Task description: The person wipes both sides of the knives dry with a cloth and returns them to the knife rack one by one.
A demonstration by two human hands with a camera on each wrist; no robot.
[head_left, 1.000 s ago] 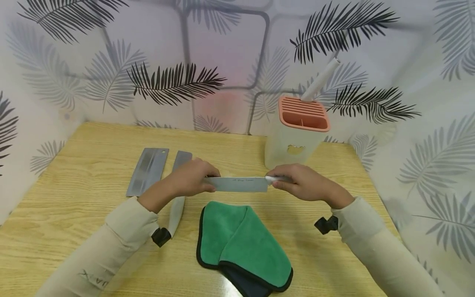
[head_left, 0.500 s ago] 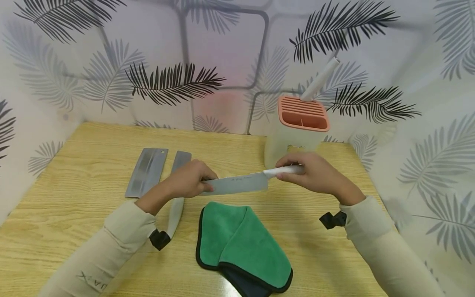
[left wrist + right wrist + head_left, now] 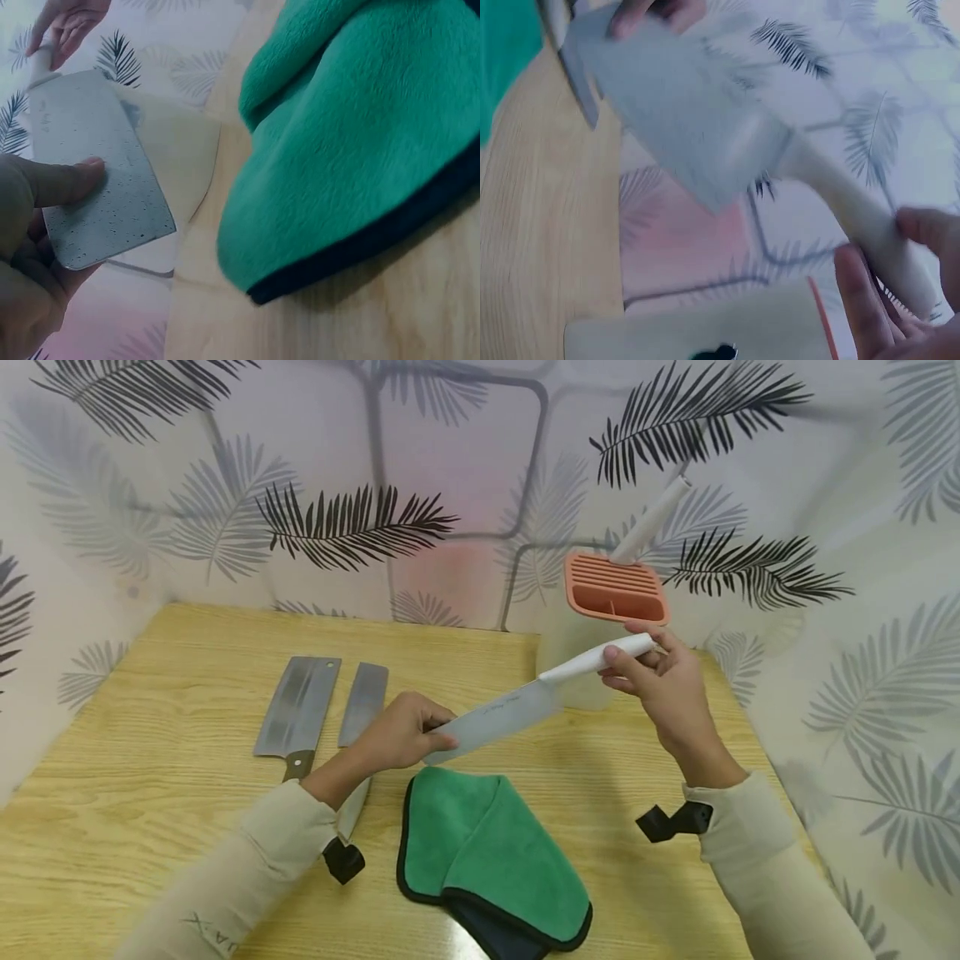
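White-handled cleaver [image 3: 532, 702] slanted above the desk [image 3: 187, 693], right hand [image 3: 671, 685] gripping handle [image 3: 588, 662] toward back-right corner, left hand [image 3: 405, 731] pinching blade [image 3: 502, 716]; apparently two-handed handling, next needing steadiness.

both arms [image 3: 772, 868] reach forward, well apart at the wrists [image 3: 708, 764]; the left hand [image 3: 405, 732] points inward, pinching with its thumb [image 3: 64, 181] straight over bent fingers; the right hand [image 3: 667, 681] sits higher in the head view, gripping between thumb and curled fingers
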